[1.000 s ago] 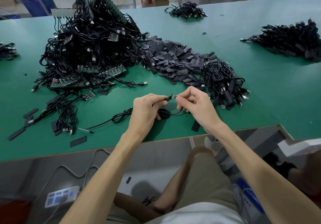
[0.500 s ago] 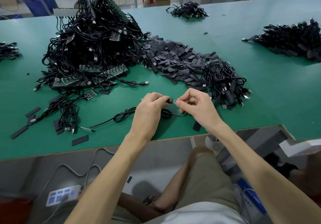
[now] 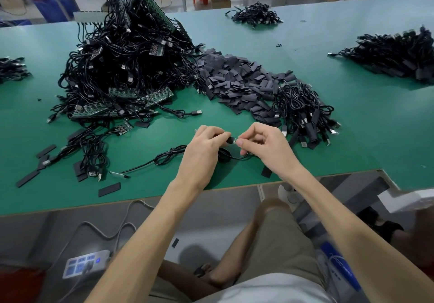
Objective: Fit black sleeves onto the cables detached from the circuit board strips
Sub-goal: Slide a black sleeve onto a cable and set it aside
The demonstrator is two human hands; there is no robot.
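Your left hand (image 3: pixel 202 152) and right hand (image 3: pixel 267 148) meet just above the near edge of the green table (image 3: pixel 364 126), fingertips almost touching. Your left thumb and forefinger are pinched on the black end of a cable (image 3: pixel 164 158), with a small connector tip (image 3: pixel 233 140) poking out between the two hands. Your right thumb and forefinger are closed on that tip from the other side. Whether a sleeve is already on it, you cannot tell from here; the piece is too small. The rest of the cable loops under your hands and trails off to your left across the table.

Beyond your hands lies the heap of loose black sleeves (image 3: pixel 237 79), and just right of it a bundle of cables with USB plugs (image 3: pixel 303 112). To the left stands the big tangle of cables still on green circuit board strips (image 3: pixel 122 105). A few stray sleeves lie flat near the table edge, one at (image 3: pixel 109 189).

On the floor by your left arm sits a white power strip (image 3: pixel 87 264). No writing or brand anywhere is legible
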